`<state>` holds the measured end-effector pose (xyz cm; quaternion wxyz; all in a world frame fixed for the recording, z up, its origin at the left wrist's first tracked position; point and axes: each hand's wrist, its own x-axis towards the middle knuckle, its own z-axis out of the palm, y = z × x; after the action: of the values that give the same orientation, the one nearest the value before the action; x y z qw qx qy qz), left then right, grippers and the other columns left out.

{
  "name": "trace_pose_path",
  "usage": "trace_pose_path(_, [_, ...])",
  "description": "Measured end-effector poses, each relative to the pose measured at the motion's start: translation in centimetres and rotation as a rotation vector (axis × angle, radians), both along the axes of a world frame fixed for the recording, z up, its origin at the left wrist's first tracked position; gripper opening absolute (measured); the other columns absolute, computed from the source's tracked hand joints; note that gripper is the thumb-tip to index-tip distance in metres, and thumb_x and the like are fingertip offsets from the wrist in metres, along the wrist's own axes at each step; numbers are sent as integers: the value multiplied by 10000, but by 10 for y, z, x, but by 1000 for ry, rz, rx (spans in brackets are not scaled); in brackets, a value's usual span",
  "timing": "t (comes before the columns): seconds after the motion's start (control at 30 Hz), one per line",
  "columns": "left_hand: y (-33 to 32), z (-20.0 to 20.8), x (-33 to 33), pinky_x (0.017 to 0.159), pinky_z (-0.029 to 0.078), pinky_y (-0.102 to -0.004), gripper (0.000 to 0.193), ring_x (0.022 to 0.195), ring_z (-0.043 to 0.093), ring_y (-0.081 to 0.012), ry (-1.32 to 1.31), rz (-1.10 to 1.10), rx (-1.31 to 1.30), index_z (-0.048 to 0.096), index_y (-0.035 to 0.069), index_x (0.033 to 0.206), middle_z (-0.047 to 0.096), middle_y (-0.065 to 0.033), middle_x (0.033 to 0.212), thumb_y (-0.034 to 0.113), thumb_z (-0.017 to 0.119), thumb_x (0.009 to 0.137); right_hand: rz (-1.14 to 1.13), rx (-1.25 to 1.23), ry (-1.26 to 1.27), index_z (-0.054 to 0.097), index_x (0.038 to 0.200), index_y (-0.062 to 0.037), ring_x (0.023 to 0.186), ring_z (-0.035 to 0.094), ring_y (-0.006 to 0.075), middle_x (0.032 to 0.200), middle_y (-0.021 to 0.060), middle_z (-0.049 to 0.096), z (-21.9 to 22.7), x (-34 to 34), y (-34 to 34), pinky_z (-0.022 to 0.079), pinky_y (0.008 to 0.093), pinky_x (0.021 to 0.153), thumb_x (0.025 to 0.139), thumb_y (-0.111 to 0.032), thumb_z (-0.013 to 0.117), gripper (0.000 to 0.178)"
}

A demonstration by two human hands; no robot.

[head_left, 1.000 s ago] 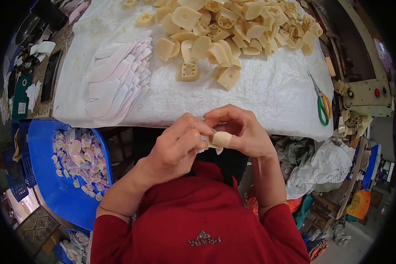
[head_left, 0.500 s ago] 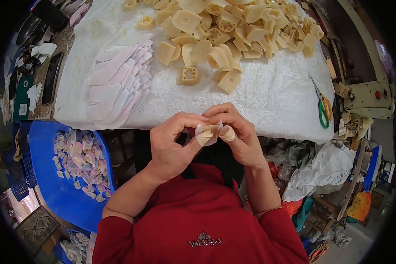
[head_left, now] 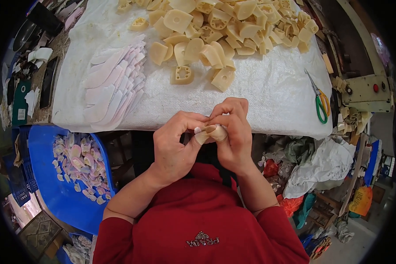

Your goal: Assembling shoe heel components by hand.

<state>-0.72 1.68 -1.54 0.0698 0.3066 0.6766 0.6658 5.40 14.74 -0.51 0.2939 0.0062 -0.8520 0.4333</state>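
Observation:
Just off the near edge of the table, both hands pinch one small beige plastic shoe heel with a bit of pale covering against it. My left hand is closed on its left side, thumb toward me. My right hand grips the other side, its fingers bent over the far part. Beige tape wraps both thumbs. Much of the heel is hidden by the fingers. Beyond my left hand lies a fanned stack of thin pinkish-white cut pieces. Farther back is a heap of bare beige heels.
A white woven sheet covers the table. Scissors with green and orange handles lie near its right edge. At lower left stands a blue bin with many pinkish covered pieces. Crumpled white plastic lies at right, below table level.
My right hand has turned and come closer to the left, its thumb now pressed against the heel. The view has shifted slightly.

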Motion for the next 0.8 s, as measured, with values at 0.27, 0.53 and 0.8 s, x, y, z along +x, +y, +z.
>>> trace_pose_path(0.27, [-11, 4, -8, 729, 426, -286, 135, 867, 491, -185, 210, -25, -80, 637, 42, 814, 509, -100, 1047, 121, 731, 758, 303, -684, -44, 589, 952, -40, 927, 482, 207, 949, 59, 568, -10, 5, 12, 382, 347, 842, 875, -277, 591, 249])
trace_pose_path(0.53, [-12, -6, -9, 704, 406, -267, 104, 874, 481, -212, 312, -125, 106, 694, 111, 831, 533, -65, 994, 94, 724, 733, 331, -900, -379, 508, 1187, 5, 946, 608, 186, 1019, 127, 635, 1, 10, 27, 493, 315, 827, 733, -96, 757, 527])
trace_pose_path(0.8, [-18, -9, -11, 826, 404, -271, 653, 969, 495, -151, -476, -560, 121, 211, 1, 1421, 477, -113, 1167, 381, 418, 932, 313, -454, -94, 530, 1157, -43, 929, 595, 221, 990, 115, 645, -4, 9, 13, 466, 340, 833, 679, -63, 768, 534])
